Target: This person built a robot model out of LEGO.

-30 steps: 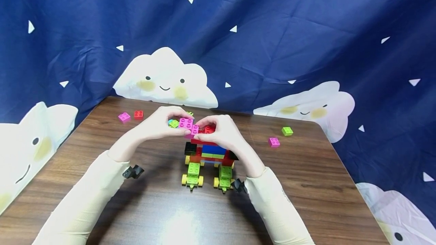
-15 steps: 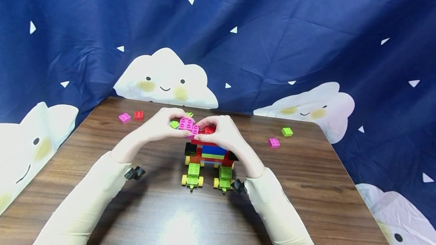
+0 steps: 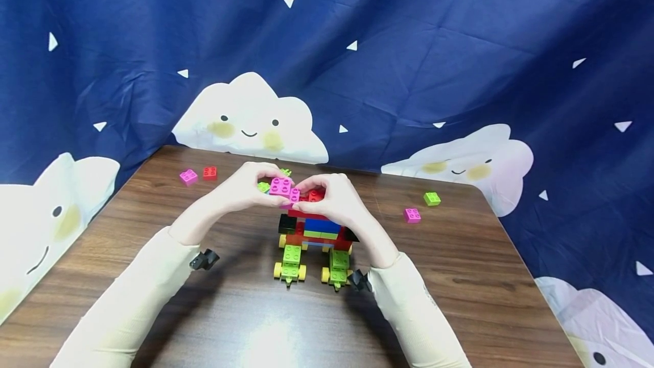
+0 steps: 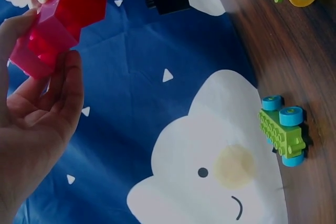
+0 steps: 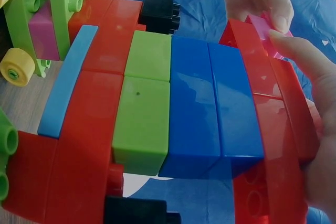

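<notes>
A tall brick vehicle stands on the table, with a blue layer [image 5: 191, 103] and lime bricks [image 5: 144, 114] in its middle. Red bricks [image 3: 315, 195] cap it, and at their left end sits a pink brick [image 3: 280, 186] stacked on another pink brick [image 3: 294, 194]. My left hand [image 3: 245, 189] grips the pink bricks between thumb and fingers, from the left. From the other side my right hand [image 3: 329, 197] pinches the lower pink brick's right end, its palm arched over the red bricks. Black bricks [image 3: 287, 224] jut from the vehicle's sides.
Lime wheeled bases [image 3: 291, 263] with yellow wheels stand at the front. Behind lies a lime car base [image 4: 282, 132] with blue wheels. Loose bricks lie on the wooden table: pink [image 3: 188, 176] and red [image 3: 210, 173] at back left, pink [image 3: 412, 215] and lime [image 3: 432, 199] at right.
My left hand and wrist have shifted slightly right, closer about the pink bricks. The right hand and the vehicle keep their places.
</notes>
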Demonstrator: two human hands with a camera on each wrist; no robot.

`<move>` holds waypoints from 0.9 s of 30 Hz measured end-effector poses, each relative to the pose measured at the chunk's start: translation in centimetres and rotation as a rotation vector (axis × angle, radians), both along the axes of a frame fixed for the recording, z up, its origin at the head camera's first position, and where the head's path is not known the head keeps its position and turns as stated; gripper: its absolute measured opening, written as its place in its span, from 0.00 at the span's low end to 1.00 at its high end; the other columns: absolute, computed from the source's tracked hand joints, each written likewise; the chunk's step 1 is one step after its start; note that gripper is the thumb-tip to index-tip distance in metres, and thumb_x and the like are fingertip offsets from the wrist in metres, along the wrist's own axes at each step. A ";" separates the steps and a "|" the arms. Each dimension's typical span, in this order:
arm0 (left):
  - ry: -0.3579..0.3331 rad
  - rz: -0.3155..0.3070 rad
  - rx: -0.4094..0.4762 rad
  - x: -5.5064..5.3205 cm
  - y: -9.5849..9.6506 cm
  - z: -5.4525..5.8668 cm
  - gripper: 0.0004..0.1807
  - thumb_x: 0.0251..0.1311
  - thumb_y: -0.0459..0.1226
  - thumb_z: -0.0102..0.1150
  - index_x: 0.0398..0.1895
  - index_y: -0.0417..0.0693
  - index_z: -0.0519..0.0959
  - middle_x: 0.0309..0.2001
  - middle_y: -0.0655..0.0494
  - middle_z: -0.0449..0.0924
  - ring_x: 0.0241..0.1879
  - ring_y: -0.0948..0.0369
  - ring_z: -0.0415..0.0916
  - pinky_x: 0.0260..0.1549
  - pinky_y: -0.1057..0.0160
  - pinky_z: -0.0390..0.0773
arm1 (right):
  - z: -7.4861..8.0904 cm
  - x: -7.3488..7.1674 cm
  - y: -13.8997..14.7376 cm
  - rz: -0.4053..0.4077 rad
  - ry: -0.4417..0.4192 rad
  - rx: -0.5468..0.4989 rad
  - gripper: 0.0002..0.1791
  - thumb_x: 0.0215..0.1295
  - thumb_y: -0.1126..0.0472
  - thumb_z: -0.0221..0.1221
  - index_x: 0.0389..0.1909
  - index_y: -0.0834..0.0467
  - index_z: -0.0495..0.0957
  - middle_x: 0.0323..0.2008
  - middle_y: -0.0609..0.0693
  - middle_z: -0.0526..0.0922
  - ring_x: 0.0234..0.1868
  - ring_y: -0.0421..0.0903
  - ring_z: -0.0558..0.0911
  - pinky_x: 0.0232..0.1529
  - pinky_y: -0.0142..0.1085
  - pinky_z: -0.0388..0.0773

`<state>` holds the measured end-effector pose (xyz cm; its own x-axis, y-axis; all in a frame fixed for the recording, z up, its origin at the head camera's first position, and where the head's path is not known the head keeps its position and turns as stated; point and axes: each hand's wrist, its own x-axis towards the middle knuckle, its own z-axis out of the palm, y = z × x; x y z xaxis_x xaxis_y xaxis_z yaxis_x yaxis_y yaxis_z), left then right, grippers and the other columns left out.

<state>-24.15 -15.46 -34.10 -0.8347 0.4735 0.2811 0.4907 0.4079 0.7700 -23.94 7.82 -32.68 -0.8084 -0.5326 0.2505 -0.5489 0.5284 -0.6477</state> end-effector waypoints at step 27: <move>0.060 0.004 0.026 0.3 0.0 -0.3 0.22 0.48 0.39 0.75 0.49 0.48 0.83 0.43 0.55 0.84 0.43 0.59 0.77 0.48 0.56 0.78 | 0.1 0.1 0.2 0.021 0.013 -0.009 0.19 0.51 0.54 0.73 0.43 0.57 0.85 0.38 0.49 0.88 0.39 0.42 0.83 0.43 0.33 0.80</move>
<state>-23.83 -15.43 -34.36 -0.8180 0.4619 0.3429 0.5346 0.3900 0.7498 -23.85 7.98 -32.57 -0.7936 -0.5473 0.2657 -0.5683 0.5111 -0.6448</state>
